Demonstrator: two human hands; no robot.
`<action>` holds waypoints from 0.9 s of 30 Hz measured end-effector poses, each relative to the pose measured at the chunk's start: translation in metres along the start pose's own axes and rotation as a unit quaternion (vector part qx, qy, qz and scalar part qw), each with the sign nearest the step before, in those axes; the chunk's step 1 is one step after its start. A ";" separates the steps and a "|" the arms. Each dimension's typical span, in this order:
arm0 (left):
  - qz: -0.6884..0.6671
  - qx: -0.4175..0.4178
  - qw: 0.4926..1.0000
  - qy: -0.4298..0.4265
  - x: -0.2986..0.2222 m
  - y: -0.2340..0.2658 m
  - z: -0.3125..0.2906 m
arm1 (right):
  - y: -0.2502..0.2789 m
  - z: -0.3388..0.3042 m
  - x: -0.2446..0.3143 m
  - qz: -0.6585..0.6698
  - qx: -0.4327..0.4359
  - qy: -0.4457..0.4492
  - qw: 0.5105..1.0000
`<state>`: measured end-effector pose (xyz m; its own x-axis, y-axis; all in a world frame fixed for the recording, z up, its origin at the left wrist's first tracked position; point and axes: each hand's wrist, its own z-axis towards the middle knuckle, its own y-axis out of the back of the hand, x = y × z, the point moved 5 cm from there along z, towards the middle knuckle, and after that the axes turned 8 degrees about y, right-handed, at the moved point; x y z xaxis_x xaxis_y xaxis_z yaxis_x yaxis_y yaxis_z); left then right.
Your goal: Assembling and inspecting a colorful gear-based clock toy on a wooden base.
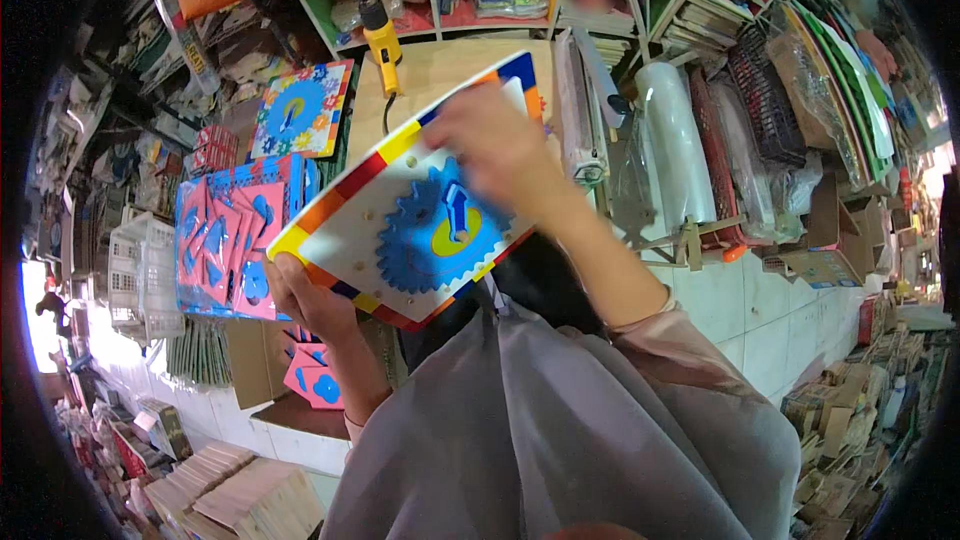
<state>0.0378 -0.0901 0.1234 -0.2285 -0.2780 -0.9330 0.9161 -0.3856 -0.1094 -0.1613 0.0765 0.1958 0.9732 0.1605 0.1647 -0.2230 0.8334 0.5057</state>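
Observation:
My left hand (315, 300) grips the left corner of a gear board (345, 225), its thumb on the face. The board is white with a border of coloured blocks. It is held tilted above my lap. Fixed on it is a big blue gear (400, 250) with a yellow disc and a blue arrow (457, 212) at its middle. Small pegs or holes dot the white face around the gear. Over the upper part of the board is my right hand (490, 150), smeared by motion; whether its fingers hold anything cannot be made out.
A yellow heat gun (381, 40) stands on the wooden table (450, 60). Another gear board (300, 110) lies at the left, above a blue tray of pink pieces (225, 240). More pink pieces (315, 380) fill a cardboard box below. A clear plastic roll (675, 140) stands right.

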 end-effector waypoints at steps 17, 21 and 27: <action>-0.070 -0.018 0.981 0.182 0.083 0.007 0.048 | -0.025 -0.134 -0.102 0.028 0.106 -0.133 0.985; -0.088 -0.006 0.956 0.281 0.131 0.021 0.056 | -0.026 -0.188 -0.099 0.110 0.250 -0.179 0.945; -0.081 -0.003 0.941 0.328 0.180 0.015 0.054 | -0.068 -0.113 -0.116 0.082 0.047 -0.155 0.983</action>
<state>-0.0070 -0.1937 -0.0276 -0.1154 0.3876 -0.9146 0.8892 -0.3701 -0.2691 -0.2532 0.0610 0.0469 0.8629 0.1075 0.4938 -0.3941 0.7548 0.5244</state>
